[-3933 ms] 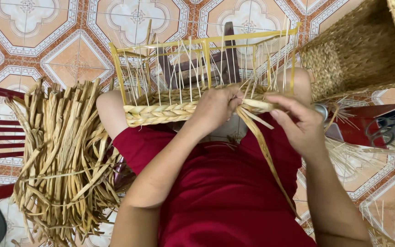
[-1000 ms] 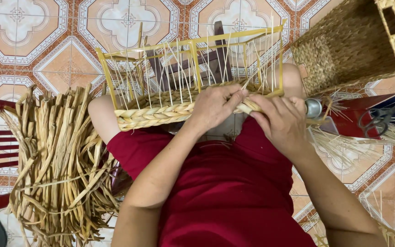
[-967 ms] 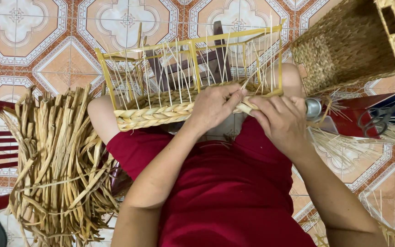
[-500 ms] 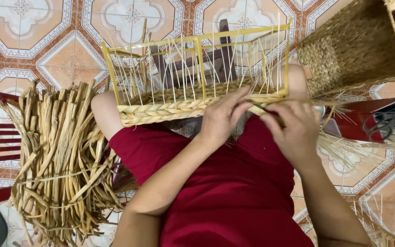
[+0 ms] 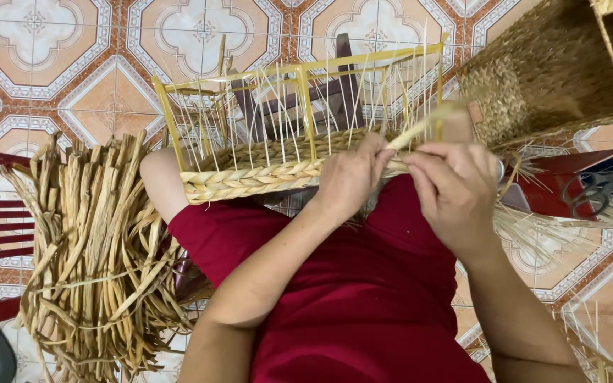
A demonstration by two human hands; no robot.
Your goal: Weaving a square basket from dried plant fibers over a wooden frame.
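Left hand (image 5: 349,181) grips the braided rim of the basket frame (image 5: 299,78); right hand (image 5: 455,188) pinches a straw strand (image 5: 420,128). Straw bundle (image 5: 94,248) lies left, woven basket (image 5: 548,64) and scissors (image 5: 597,188) right.

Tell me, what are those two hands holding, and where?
Both pinch one flat pale straw strand at the woven rim of the yellow wire-framed basket: left hand low, right hand beside it.

left hand (image 5: 349,181) curled, fingers pinching; right hand (image 5: 455,191) beside it, fingers bent inward.
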